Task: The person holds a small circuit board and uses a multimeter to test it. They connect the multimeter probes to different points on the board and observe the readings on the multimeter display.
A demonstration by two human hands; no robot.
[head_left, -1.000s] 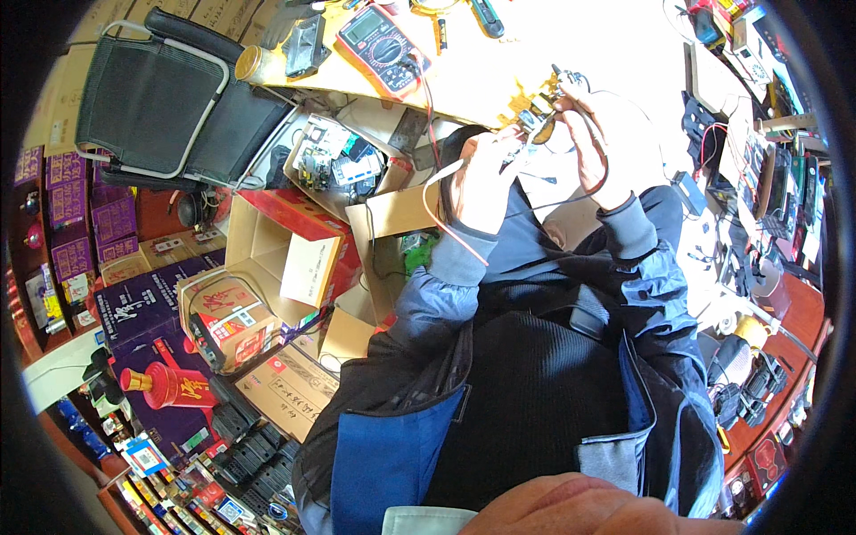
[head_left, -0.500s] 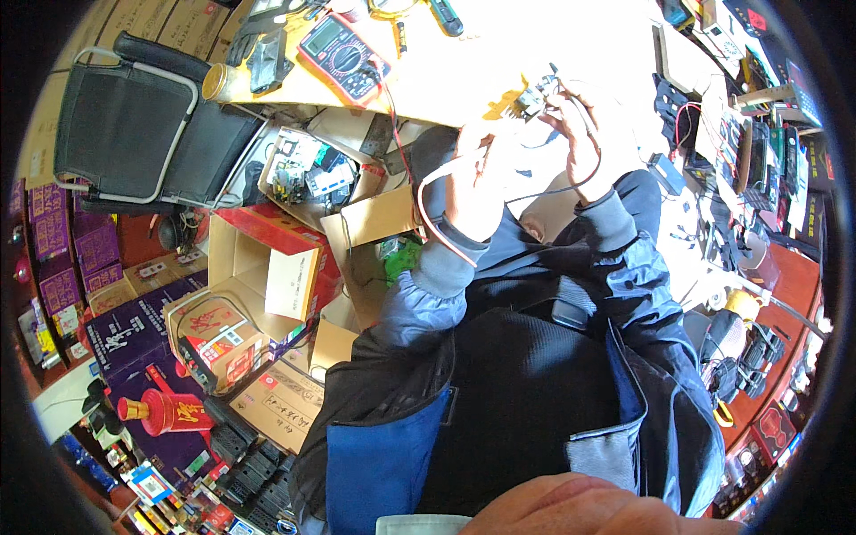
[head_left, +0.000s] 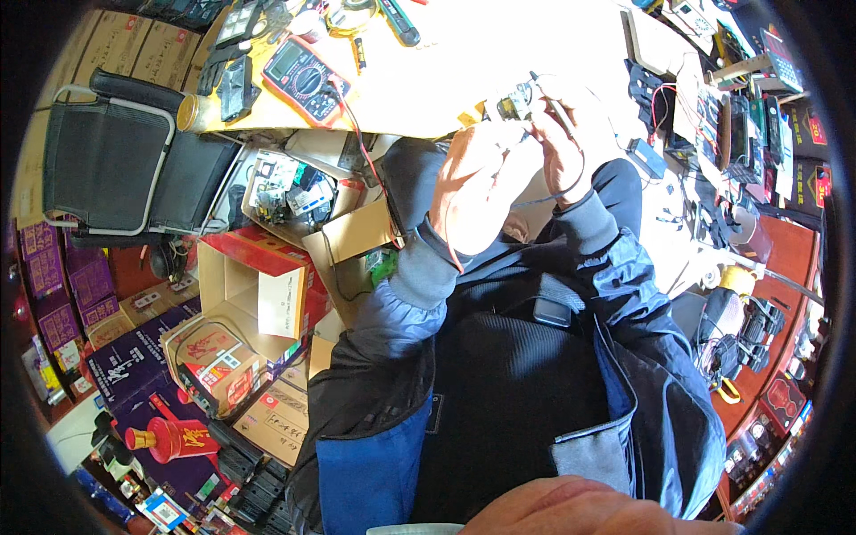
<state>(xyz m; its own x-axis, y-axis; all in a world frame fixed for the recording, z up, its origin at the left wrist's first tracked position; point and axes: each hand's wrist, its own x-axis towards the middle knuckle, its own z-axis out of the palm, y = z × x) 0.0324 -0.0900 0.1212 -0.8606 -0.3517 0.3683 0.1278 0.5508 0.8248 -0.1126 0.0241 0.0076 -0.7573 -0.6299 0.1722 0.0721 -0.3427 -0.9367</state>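
Observation:
Glare washes out much of the bench around my hands. A small circuit board (head_left: 514, 105) with metal parts is held up at the fingertips, above the bench's near edge. My left hand (head_left: 477, 174) is closed at its lower side, fingertips pinched together and partly hidden. Against the board's right side, my right hand (head_left: 562, 147) is closed with a thin dark cable (head_left: 581, 165) at its fingers. The cable's dark end sticks up past the board, and its length loops below my right wrist. Something yellow (head_left: 469, 117) shows just left of the board.
A red-rimmed multimeter (head_left: 308, 80) with a red lead lies on the bench's left part. Below stands an open carton of circuit boards (head_left: 294, 192), beside a black chair (head_left: 111, 160). A dark blue block (head_left: 646, 158) and tangled wires lie right of my hands.
My left hand has turned and moved in against my right hand, covering more of the board's lower side. The whole view has shifted slightly, so the bench items sit further left.

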